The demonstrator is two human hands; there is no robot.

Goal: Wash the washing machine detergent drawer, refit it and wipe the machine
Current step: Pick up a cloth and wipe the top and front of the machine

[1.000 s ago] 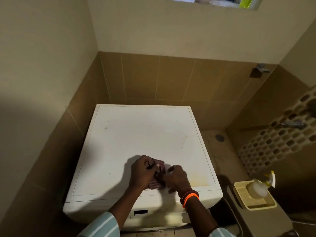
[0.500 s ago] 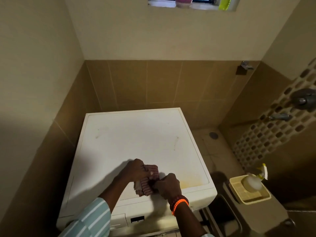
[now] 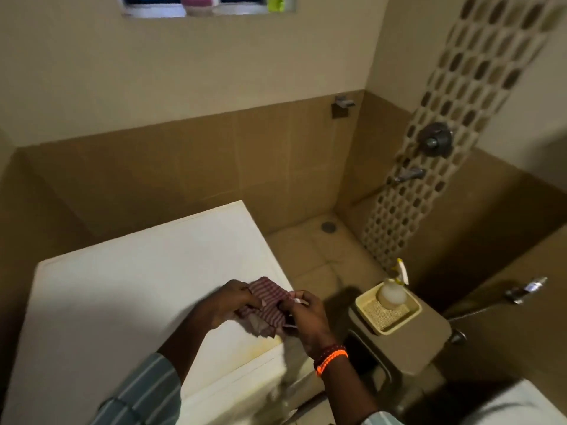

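Machine top [image 3: 129, 289], cloth [image 3: 270, 305] seemingly lifted now

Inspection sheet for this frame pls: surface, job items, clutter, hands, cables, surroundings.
Surface: white washing machine top, yellowish stain near its front right corner.
Job's things: striped cloth bunched above the top's right front; detergent drawer not seen.
Clutter: spray bottle lying in a yellow tray on a brown stool to the right of the machine.
Hands: left hand and right hand both grip the cloth; orange bracelet on the right wrist.
Cables: nothing seen.
Surroundings: tiled bathroom corner, floor drain, wall taps, window ledge with bottles.
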